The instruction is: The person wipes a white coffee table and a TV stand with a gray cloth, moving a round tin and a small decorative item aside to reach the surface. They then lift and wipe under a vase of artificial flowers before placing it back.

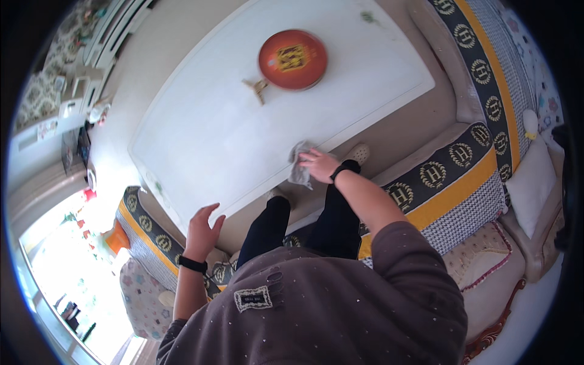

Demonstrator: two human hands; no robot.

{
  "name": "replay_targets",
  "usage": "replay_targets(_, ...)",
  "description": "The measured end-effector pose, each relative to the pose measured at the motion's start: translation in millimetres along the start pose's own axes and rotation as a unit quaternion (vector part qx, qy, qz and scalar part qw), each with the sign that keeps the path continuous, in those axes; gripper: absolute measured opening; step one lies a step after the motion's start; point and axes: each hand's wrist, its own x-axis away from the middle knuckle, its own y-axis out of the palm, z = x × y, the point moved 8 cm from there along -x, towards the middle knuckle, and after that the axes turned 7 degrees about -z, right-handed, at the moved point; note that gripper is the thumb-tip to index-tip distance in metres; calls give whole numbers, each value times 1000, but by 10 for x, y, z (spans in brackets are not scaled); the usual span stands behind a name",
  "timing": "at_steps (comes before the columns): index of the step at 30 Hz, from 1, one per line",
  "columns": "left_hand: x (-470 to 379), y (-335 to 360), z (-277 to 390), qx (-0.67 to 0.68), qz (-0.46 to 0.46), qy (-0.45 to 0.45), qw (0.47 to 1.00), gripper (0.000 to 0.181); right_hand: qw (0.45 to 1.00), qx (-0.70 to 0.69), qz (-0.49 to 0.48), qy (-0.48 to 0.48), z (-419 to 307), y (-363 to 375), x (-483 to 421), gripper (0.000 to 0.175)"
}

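My right hand (318, 164) is on a crumpled grey cloth (299, 165) at the near edge of a white table (214, 123), and part of the cloth hangs past the edge. My left hand (203, 229) is raised near the table's near left corner, fingers apart, holding nothing. Farther back on the tabletop lies a round red tin (293, 59) with a yellow pattern on its lid. Beside it, to the lower left, is a small tan branched object (257, 89) whose kind I cannot tell.
Sofas with dark, yellow and patterned covers (449, 191) stand to the right and close behind the table. A second covered seat (150, 232) is at the left. My legs are between table and sofa, with a light perforated shoe (358, 154) below the edge. White cabinets (109, 41) stand at the far left.
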Motion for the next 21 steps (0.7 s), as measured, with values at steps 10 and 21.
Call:
replay_targets(10,-1135,397,2597,-26,-32,114,993,34,737,-310,93,594,3940,-1251,3371,30)
replay_targets(21,-1668,223,3870,-45,-27,177,983,34,906,-254,101,324,2299,-1819,2907,28)
